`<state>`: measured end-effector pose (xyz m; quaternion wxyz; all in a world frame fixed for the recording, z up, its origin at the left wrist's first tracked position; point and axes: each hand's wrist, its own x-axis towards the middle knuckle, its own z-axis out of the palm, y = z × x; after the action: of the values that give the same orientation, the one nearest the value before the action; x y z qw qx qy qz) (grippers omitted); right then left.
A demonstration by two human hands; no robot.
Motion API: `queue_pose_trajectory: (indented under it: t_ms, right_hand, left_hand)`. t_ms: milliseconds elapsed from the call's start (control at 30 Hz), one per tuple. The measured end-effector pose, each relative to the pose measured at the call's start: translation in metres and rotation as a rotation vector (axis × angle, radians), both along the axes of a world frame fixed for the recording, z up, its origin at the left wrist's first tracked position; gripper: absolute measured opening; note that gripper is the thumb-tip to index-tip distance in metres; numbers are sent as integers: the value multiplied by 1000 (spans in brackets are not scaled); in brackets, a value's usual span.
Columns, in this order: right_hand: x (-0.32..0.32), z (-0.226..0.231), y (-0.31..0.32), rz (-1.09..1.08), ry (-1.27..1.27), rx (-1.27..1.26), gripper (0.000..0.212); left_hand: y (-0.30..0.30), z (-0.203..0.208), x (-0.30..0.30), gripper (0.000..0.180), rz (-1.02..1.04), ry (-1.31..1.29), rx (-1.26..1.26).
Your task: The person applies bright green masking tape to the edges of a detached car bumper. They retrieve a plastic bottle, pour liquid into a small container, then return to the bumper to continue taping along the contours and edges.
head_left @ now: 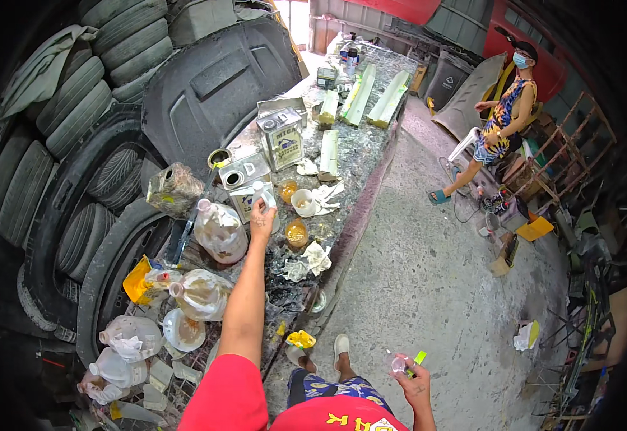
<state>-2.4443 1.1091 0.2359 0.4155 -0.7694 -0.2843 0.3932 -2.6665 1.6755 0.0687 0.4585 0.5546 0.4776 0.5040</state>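
Stretched over the cluttered bench, my left hand [262, 220] is closed round a small white plastic bottle [262, 192], its spout upward. Next to it are metal solvent cans [247, 169], a large plastic jug [221, 234], and two cups of amber liquid [296, 233]. A white cup [303, 202] stands among crumpled tissues [328, 195]. Low on the right, over the floor, my right hand [415, 388] pinches a small see-through cup [399, 365]. A lime-green strip [420, 357] sticks up by its fingers; whether the hand holds it too, I cannot tell.
Dirty plastic jugs [130, 337] crowd the lower left. Tyres [76, 115] and a dark car bonnet [220, 79] stand behind the bench. Pale green-edged panels [360, 93] lie at its far end. A masked person [504, 115] is at the far right beside a white stool [464, 146].
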Motion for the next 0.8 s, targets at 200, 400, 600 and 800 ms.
queue_pose_trajectory:
  t_ms: [200, 400, 600, 800]
  right_hand:
    - [0, 10, 0, 11, -52, -47, 41]
    - [2, 1, -13, 5, -15, -13, 42]
    - [29, 11, 21, 234, -101, 94, 45]
    - [63, 5, 77, 643, 45, 194, 44]
  left_hand:
    - [-6, -1, -3, 58, 12, -16, -23]
    - [-17, -1, -28, 56, 27, 11, -11]
    - [-141, 85, -12, 22, -5, -200, -76]
    - [-375, 110, -10, 17, -223, -131, -325]
